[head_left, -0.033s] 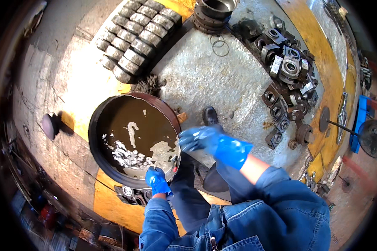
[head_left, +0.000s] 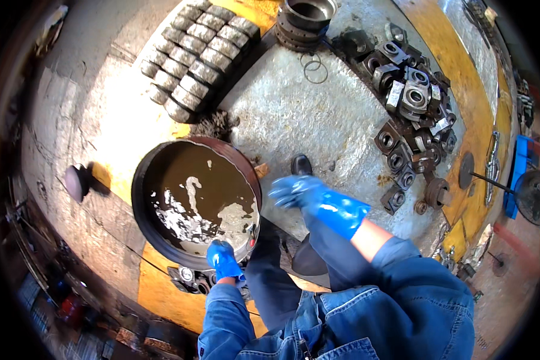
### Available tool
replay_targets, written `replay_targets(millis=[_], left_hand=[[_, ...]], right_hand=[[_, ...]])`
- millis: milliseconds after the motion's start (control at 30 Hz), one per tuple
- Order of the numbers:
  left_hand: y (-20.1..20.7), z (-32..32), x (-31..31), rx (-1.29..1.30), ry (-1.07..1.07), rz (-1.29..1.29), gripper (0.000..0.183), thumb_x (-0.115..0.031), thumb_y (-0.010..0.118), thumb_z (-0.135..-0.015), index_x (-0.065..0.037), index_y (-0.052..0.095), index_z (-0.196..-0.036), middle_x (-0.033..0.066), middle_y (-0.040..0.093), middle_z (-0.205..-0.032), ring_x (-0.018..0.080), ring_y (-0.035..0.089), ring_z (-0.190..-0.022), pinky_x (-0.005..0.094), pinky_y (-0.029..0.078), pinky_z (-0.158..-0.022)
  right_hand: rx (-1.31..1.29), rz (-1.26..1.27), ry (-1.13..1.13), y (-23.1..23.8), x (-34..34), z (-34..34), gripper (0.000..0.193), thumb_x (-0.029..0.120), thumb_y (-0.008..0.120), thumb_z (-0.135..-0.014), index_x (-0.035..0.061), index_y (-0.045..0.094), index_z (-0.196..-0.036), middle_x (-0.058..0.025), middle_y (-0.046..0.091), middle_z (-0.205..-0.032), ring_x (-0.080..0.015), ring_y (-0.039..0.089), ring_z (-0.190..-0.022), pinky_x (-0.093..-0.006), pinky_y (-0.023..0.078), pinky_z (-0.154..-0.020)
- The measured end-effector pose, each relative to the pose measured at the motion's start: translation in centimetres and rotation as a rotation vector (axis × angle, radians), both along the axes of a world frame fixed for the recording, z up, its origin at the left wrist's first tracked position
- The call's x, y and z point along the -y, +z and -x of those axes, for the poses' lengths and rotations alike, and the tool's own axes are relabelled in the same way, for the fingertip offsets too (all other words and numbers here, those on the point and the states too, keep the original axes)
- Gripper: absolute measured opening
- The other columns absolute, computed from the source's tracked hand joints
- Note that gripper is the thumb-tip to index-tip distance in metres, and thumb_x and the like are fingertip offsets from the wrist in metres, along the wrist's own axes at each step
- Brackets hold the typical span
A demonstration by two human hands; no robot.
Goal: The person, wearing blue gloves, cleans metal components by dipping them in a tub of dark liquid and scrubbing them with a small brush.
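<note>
A round drum [head_left: 139,219] with a dark rim holds murky brown liquid, with pale grey foam floating on its near side. At the drum's near rim is my left hand [head_left: 222,255] in a blue rubber glove, its fingers curled closed; whatever they hold is hidden. My right hand [head_left: 295,193], also in a long blue glove, hovers to the right of the drum, fingers stretched out and holding nothing that shows. A small red-tipped object [head_left: 252,242] sits at the drum's inner right edge, near my left hand.
Heaped metal blocks with round bores [head_left: 415,96] lie on the right of the metal plate. Rows of rounded metal pieces [head_left: 204,51] stand at the far left. Beyond are stacked metal rings [head_left: 303,30] and two thin rings [head_left: 315,71]. A dark knob-shaped object [head_left: 75,182] stands left of the drum.
My right hand has moved right, away from the drum's rim. My left hand stays at the near rim. The whole view has shifted slightly.
</note>
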State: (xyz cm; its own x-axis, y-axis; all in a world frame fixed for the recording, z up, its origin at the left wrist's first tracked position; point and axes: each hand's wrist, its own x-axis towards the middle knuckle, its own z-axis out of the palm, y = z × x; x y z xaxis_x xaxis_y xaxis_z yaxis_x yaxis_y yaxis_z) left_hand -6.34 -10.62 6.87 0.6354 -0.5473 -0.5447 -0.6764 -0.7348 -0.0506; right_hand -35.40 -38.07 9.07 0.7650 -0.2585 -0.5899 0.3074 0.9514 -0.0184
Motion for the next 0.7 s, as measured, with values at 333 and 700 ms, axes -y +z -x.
replay_targets(millis=[333,700], left_hand=[[18.4,-8.8,-7.0,-0.120,0.374,0.038,0.039,-0.036,0.063,-0.101,0.002,0.073,-0.104,0.0171,0.075,-0.091,0.0301,0.070,-0.081,0.0449,0.051,-0.070],[22.9,-7.9,-7.1,-0.204,0.694,0.230,0.040,-0.033,0.070,-0.092,0.007,0.073,-0.090,0.0277,0.074,-0.087,0.0371,0.074,-0.086,0.0492,0.053,-0.073]], right_hand=[[-1.498,0.220,0.796,9.4,-1.8,39.1,0.020,0.024,0.060,-0.100,0.0078,0.071,-0.105,-0.0118,0.069,-0.088,-0.0271,0.071,-0.075,-0.0405,0.055,-0.062],[-1.843,-0.180,0.478,21.5,-13.8,48.0,0.026,0.023,0.062,-0.097,-0.0007,0.073,-0.097,-0.0154,0.071,-0.084,-0.0297,0.067,-0.067,-0.0436,0.053,-0.061]])
